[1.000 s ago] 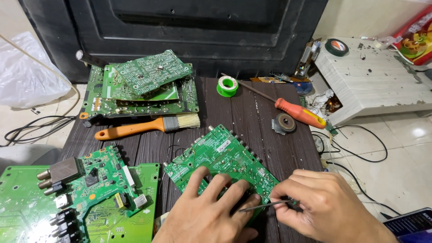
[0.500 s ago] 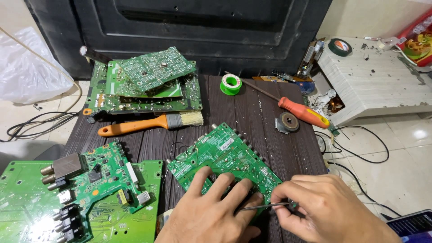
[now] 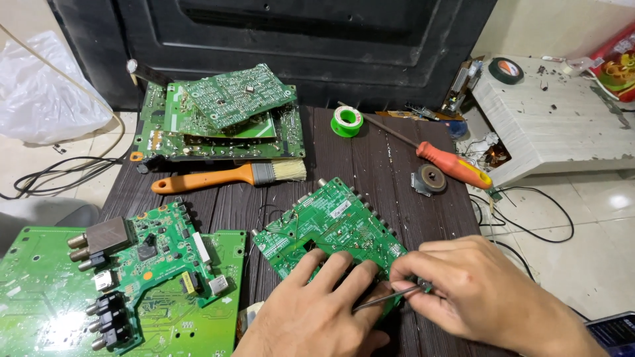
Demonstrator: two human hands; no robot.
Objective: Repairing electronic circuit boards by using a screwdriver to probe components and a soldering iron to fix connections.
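A green circuit board (image 3: 327, 225) lies tilted on the dark wooden table (image 3: 370, 158), solder side up. My left hand (image 3: 317, 307) rests flat on its near corner, fingers spread, pressing it down. My right hand (image 3: 479, 294) pinches a thin metal tool (image 3: 387, 297) whose tip points left toward the board's near edge, just under my left fingers.
A stack of green boards (image 3: 218, 116) sits at the back left, an orange-handled brush (image 3: 228, 175) in front of it. More boards (image 3: 132, 277) lie at the left. A green solder spool (image 3: 346, 121), an orange screwdriver (image 3: 453, 164) and a round metal part (image 3: 430, 178) lie at the right.
The view has shifted slightly, so everything sits a little lower in the picture. Both hands stay on the board in nearly the same pose.
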